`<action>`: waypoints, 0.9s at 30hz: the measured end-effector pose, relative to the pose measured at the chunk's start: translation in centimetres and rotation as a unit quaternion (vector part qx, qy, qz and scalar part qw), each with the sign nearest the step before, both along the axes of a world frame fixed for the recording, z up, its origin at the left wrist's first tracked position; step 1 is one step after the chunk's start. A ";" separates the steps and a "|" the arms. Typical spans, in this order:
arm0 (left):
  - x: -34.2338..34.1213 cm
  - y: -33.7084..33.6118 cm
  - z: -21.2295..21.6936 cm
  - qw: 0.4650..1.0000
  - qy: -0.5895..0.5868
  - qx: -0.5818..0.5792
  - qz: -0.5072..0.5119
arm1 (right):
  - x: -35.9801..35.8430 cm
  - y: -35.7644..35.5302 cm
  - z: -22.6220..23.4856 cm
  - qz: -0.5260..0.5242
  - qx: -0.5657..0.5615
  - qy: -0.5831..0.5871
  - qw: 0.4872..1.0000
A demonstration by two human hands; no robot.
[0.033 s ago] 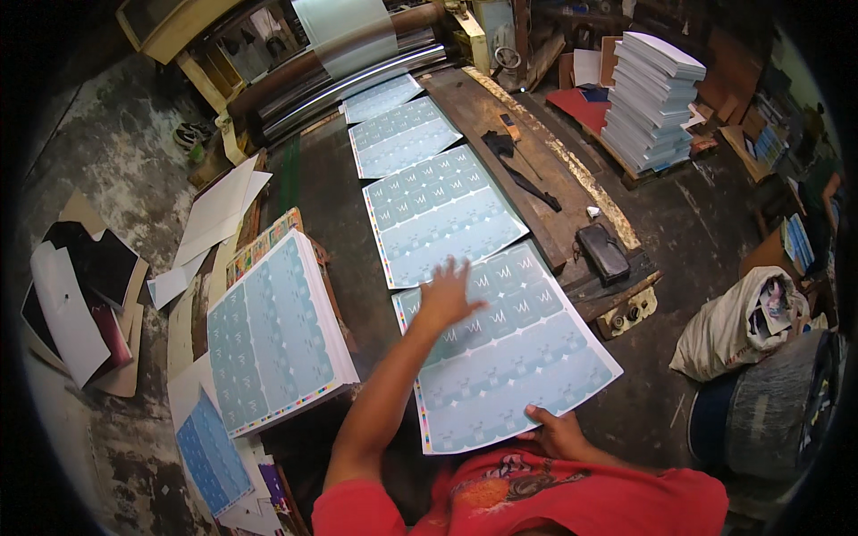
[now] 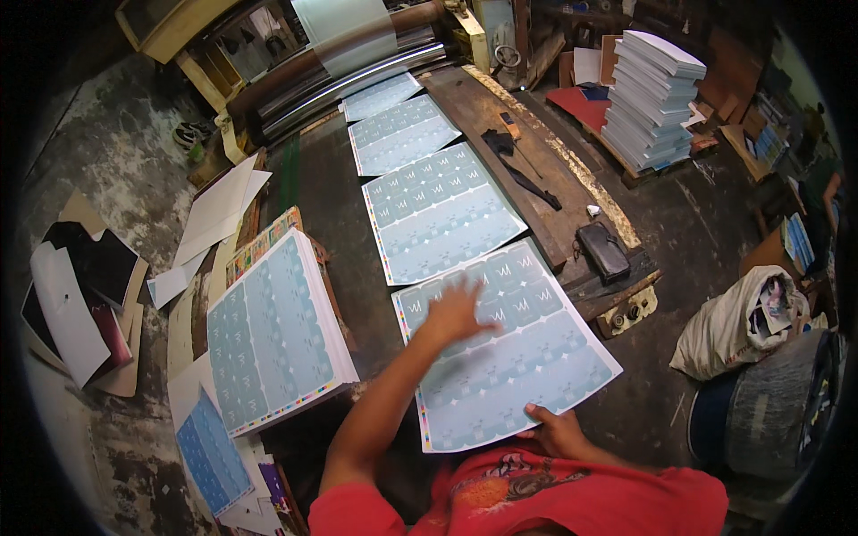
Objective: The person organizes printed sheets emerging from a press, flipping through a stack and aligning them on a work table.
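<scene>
A large light-blue printed sheet (image 2: 527, 357) lies nearest me at the end of a dark conveyor bed (image 2: 331, 205). My left hand (image 2: 456, 311) rests flat on its upper part with fingers spread, slightly blurred. My right hand (image 2: 556, 431) pinches the sheet's near edge, thumb on top. Beyond it, three more such sheets (image 2: 442, 210) (image 2: 398, 134) (image 2: 380, 94) lie in a row back to the roller machine (image 2: 357, 58). A thick stack of the same sheets (image 2: 268, 335) stands to my left.
A wooden plank (image 2: 527, 134) with a black pouch (image 2: 603, 250) runs along the bed's right side. A tall stack of white sheets (image 2: 652, 98) stands at back right. A white sack (image 2: 737, 326) sits at right; cardboard pieces (image 2: 80, 304) and loose sheets (image 2: 214, 214) lie left.
My left hand has slid a little toward me on the sheet. The sheets and my right hand look the same.
</scene>
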State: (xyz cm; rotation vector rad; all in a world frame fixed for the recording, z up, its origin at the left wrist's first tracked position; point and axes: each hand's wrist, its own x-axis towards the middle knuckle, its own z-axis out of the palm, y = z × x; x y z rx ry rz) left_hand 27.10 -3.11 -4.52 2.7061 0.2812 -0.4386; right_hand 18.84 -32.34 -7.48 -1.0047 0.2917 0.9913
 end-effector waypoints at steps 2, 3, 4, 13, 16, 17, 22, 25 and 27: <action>-5.0 -4.3 2.9 0.979 0.145 -0.036 -0.136 | 0.2 0.4 -0.1 -0.001 0.014 0.001 1.000; -7.9 -6.2 3.4 0.969 0.159 -0.040 -0.183 | 0.3 0.6 0.0 0.002 0.021 0.003 1.000; -9.9 -7.9 4.6 0.959 0.185 -0.040 -0.209 | 0.5 0.9 0.3 0.005 0.013 0.002 1.000; -12.2 -6.4 3.0 0.971 0.051 -0.100 -0.210 | 2.7 2.0 -0.6 0.071 0.086 -0.042 0.993; -11.0 -5.3 3.9 0.981 0.024 -0.082 -0.176 | 3.8 2.9 -1.6 0.099 0.060 -0.064 0.991; -10.4 -5.1 5.0 0.984 0.032 -0.073 -0.162 | 3.9 3.4 -2.8 0.045 0.052 -0.072 0.995; -11.1 -5.6 4.6 0.987 -0.082 0.043 -0.133 | 5.3 5.3 -6.1 0.025 -0.019 -0.085 0.996; -10.9 -6.1 2.1 0.983 -0.061 0.092 -0.147 | 5.4 5.7 -5.8 0.021 -0.017 -0.091 0.995; -10.4 -5.7 0.5 0.983 -0.059 0.100 -0.141 | 5.4 5.8 -4.8 0.023 -0.021 -0.086 0.996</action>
